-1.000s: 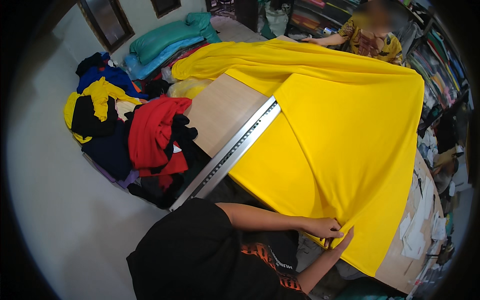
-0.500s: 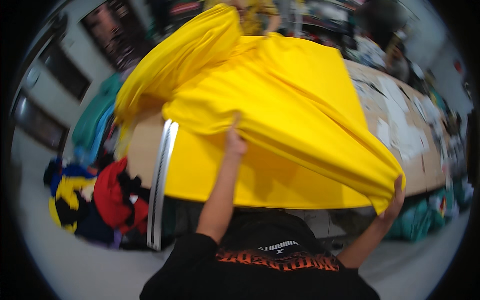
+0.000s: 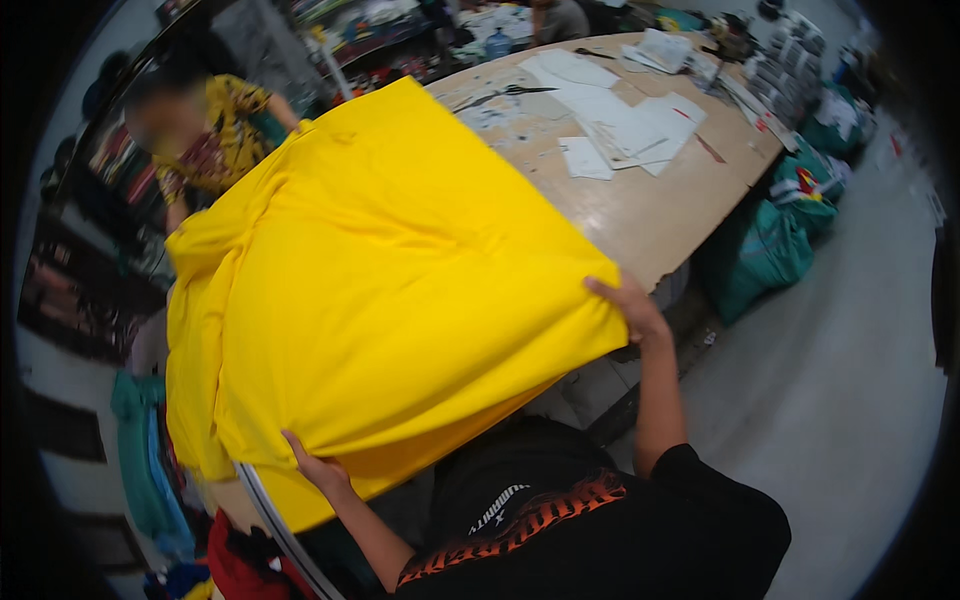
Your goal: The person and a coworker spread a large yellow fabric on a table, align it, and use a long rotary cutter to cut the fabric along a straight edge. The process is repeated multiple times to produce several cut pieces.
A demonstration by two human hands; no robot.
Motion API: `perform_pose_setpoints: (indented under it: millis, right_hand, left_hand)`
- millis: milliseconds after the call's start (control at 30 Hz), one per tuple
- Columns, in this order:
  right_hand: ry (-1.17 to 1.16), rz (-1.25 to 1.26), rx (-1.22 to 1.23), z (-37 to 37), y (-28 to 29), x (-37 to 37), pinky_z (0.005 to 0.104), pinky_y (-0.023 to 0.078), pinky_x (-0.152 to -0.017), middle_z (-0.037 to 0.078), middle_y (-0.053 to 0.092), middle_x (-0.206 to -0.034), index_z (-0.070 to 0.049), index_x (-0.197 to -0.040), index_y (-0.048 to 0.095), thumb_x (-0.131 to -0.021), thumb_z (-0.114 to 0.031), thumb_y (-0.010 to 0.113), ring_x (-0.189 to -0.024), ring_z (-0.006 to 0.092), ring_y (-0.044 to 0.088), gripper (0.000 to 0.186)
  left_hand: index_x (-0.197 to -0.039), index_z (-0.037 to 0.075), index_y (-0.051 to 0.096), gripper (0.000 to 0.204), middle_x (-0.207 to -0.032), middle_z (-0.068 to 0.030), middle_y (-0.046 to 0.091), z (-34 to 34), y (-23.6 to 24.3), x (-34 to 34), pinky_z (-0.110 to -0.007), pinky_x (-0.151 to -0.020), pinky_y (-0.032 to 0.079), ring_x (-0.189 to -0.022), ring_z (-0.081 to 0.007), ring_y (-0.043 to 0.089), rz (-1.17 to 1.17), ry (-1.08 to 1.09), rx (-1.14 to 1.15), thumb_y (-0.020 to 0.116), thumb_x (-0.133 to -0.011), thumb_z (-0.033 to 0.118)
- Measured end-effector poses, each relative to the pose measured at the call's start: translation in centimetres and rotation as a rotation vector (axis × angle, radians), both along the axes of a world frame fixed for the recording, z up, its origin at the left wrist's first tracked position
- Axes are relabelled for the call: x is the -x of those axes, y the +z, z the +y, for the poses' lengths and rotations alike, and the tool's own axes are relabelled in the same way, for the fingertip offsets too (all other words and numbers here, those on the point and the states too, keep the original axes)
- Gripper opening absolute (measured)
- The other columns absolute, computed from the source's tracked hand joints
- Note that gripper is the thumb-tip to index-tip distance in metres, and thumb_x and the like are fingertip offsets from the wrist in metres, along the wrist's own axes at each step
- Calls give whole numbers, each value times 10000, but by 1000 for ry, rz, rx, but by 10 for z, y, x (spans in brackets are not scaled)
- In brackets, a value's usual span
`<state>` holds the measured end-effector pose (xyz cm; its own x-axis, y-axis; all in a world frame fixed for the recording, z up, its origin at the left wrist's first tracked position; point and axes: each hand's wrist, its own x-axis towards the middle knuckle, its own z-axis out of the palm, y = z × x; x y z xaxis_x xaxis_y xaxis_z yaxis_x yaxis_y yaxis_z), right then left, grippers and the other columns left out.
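Note:
A large sheet of bright yellow fabric lies over the table, wrinkled toward its left end, with another yellow layer showing beneath its near edge. My left hand grips that near edge close to the left end, thumb on top and fingers hidden under the cloth. At the right corner, my right hand pinches the fabric, thumb above and the other fingers tucked below. Beside my left forearm, a long silvery metal strip runs out past the table edge.
Across the table, a co-worker in a patterned yellow shirt has both hands at the fabric's far edge. White paper pieces and scissors lie beyond the cloth. Green sacks stand right; red cloth is heaped lower left.
The upper fabric has spread flatter, its raised bundle at the far left lowered. My view has turned, and both hands still hold the near edge. The co-worker now shows more fully.

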<state>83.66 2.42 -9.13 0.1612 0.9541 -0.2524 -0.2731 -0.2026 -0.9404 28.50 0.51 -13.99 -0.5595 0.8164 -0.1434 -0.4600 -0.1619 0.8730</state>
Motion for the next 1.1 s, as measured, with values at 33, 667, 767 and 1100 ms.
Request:
perform_pose_setpoints:
  millis: [33,667,767,1100]
  right_hand:
    - [12,-107,111,1,-18,-2,336,519,-940,112,663,-1208,31,-1317,548,-931,-239,727,-1066,217,647,504]
    - [1,-656,433,-12,-76,-25,388,376,-1110,254,498,-1462,78,-1444,446,-925,-344,696,-1352,330,484,714]
    - [-9,-658,500,-31,-78,-29,382,394,-1084,245,531,-1423,85,-1428,462,-929,-328,689,-1314,312,509,687]
    - [11,-759,479,-26,-90,-45,365,467,-913,190,640,-1192,96,-1302,559,-942,-307,669,-1056,249,596,551]
  left_hand:
    - [-1471,2,429,589,-1462,-127,516,-5,-16,5,-358,-1077,456,-1291,-253,540,18,12,92,587,-1029,359]
    - [-1073,-9,673,392,-1065,-147,699,-60,288,-210,-334,-863,510,-949,-273,683,-302,-1130,-856,609,-1005,372]
    - [-960,104,727,196,-976,-51,730,-53,283,-221,-250,-687,553,-832,-181,699,-632,-1306,-1016,665,-983,287]
    - [-934,7,704,203,-940,-90,740,-53,244,-179,-294,-853,503,-855,-166,709,-505,-1305,-851,770,-881,192]
